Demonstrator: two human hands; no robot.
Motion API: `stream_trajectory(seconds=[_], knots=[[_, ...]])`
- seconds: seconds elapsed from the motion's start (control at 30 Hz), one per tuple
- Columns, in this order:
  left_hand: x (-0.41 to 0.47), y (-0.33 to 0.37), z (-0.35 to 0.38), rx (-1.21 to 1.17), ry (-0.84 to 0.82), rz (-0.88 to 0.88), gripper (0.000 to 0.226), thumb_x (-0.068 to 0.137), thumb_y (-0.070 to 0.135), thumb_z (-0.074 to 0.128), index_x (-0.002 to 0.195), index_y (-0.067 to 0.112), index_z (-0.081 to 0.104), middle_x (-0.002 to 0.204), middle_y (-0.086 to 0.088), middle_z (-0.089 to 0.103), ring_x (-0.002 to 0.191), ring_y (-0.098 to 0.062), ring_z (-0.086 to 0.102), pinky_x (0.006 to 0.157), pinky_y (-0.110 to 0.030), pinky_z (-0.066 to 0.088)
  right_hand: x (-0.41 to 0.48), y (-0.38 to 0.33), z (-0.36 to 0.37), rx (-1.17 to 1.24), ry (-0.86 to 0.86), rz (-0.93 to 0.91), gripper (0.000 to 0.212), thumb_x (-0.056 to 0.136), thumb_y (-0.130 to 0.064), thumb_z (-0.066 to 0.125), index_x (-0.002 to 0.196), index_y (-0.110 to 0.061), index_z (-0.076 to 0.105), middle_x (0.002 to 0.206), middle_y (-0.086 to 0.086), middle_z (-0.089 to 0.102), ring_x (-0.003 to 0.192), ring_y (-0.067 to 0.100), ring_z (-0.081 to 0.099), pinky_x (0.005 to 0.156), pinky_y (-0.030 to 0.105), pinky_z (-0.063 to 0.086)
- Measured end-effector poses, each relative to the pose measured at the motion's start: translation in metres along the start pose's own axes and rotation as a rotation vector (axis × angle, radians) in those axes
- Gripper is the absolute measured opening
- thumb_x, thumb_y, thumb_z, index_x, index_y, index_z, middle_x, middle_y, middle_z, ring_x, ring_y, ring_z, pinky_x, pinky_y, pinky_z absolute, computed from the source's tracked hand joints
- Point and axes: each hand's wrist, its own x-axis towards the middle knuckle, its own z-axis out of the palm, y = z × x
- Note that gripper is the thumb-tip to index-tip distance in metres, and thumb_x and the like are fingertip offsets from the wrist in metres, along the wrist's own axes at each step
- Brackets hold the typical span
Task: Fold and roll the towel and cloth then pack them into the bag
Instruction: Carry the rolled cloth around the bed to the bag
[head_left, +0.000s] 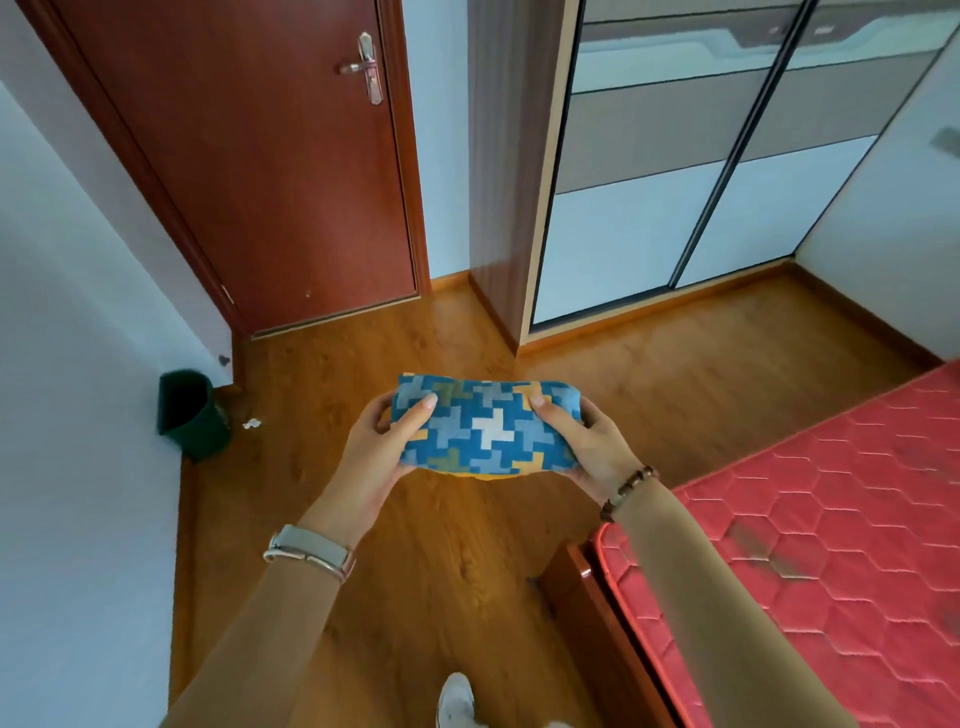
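Observation:
A rolled cloth (485, 426) with a blue, white and yellow zigzag pattern is held in mid-air over the wooden floor. My left hand (382, 447) grips its left end, thumb on top and fingers underneath. My right hand (584, 441) grips its right end in the same way. A yellow edge of the cloth shows along its underside. No bag is in view.
A red quilted mattress (831, 519) on a wooden bed frame lies at the right. A dark green bin (192, 413) stands by the left wall. A closed brown door (260, 156) and a sliding-door wardrobe (675, 182) are ahead. My shoe (457, 699) shows at the bottom.

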Motion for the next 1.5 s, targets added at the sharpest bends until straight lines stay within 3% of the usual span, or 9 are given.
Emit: stream_trajectory(seconds=[0.1,0.53,0.67,0.83,0.93,1.1,1.23,1.4,1.5], knots=[[0.030,0.015,-0.012,0.004,-0.024,0.006,0.062,0.075,0.039,0.074,0.132,0.024,0.054,0.123,-0.001,0.068,0.106,-0.014,0.071,0.073,-0.026,0.060,0.025,-0.008,0.014,0.025,0.025,0.012,0.036,0.085,-0.026,0.069,0.115,-0.020,0.051,0.116,0.010,0.068,0.094,0.022,0.071,0.077,0.038,0.061],[0.172,0.050,-0.011,0.009,-0.118,-0.042,0.060,0.080,0.035,0.075,0.135,0.023,0.053,0.126,-0.004,0.068,0.114,-0.020,0.068,0.094,-0.040,0.057,0.142,-0.057,0.018,0.059,0.132,0.016,0.032,0.085,-0.027,0.070,0.111,-0.022,0.052,0.113,0.007,0.068,0.096,0.022,0.071,0.082,0.040,0.060],[0.227,0.071,0.010,0.027,-0.163,-0.033,0.060,0.078,0.034,0.077,0.133,0.022,0.055,0.123,-0.004,0.070,0.111,-0.020,0.069,0.093,-0.041,0.057,0.183,-0.085,0.007,0.084,0.167,-0.021,0.042,0.083,-0.028,0.070,0.120,-0.018,0.051,0.115,0.008,0.068,0.096,0.022,0.071,0.079,0.039,0.061],[0.298,0.098,0.042,0.046,-0.212,-0.065,0.060,0.079,0.033,0.079,0.134,0.021,0.056,0.125,-0.006,0.069,0.111,-0.021,0.069,0.092,-0.043,0.058,0.231,-0.124,-0.012,0.130,0.238,-0.038,0.036,0.084,-0.027,0.071,0.114,-0.020,0.053,0.114,0.008,0.069,0.099,0.024,0.071,0.082,0.043,0.060],[0.336,0.114,0.066,0.063,-0.263,-0.055,0.049,0.084,0.029,0.075,0.130,0.021,0.058,0.121,-0.004,0.071,0.110,-0.020,0.070,0.089,-0.040,0.059,0.256,-0.152,-0.024,0.126,0.270,-0.064,0.032,0.085,-0.027,0.070,0.111,-0.020,0.053,0.112,0.007,0.069,0.096,0.023,0.071,0.077,0.040,0.061],[0.384,0.135,0.102,0.078,-0.375,-0.060,0.041,0.091,0.026,0.068,0.130,0.024,0.058,0.117,0.001,0.073,0.111,-0.017,0.069,0.092,-0.041,0.057,0.282,-0.186,-0.045,0.128,0.353,-0.113,0.044,0.083,-0.029,0.072,0.120,-0.015,0.053,0.114,0.008,0.069,0.098,0.024,0.070,0.084,0.044,0.059],[0.417,0.143,0.130,0.084,-0.416,-0.069,0.054,0.083,0.030,0.075,0.132,0.019,0.057,0.124,-0.005,0.069,0.115,-0.022,0.067,0.094,-0.046,0.056,0.294,-0.207,-0.065,0.147,0.385,-0.133,0.038,0.084,-0.028,0.071,0.116,-0.016,0.055,0.114,0.009,0.070,0.096,0.024,0.071,0.075,0.039,0.062],[0.456,0.151,0.171,0.104,-0.506,-0.102,0.054,0.079,0.031,0.074,0.128,0.019,0.057,0.124,-0.004,0.068,0.109,-0.017,0.070,0.079,-0.034,0.060,0.309,-0.225,-0.092,0.151,0.485,-0.124,0.032,0.085,-0.030,0.069,0.111,-0.019,0.055,0.114,0.009,0.070,0.100,0.025,0.071,0.077,0.039,0.061],[0.487,0.159,0.196,0.163,-0.586,-0.087,0.060,0.076,0.035,0.076,0.130,0.018,0.056,0.123,-0.006,0.068,0.107,-0.016,0.071,0.084,-0.037,0.060,0.321,-0.241,-0.107,0.187,0.532,-0.144,0.031,0.086,-0.028,0.068,0.112,-0.017,0.055,0.113,0.010,0.070,0.097,0.025,0.071,0.070,0.035,0.063]])
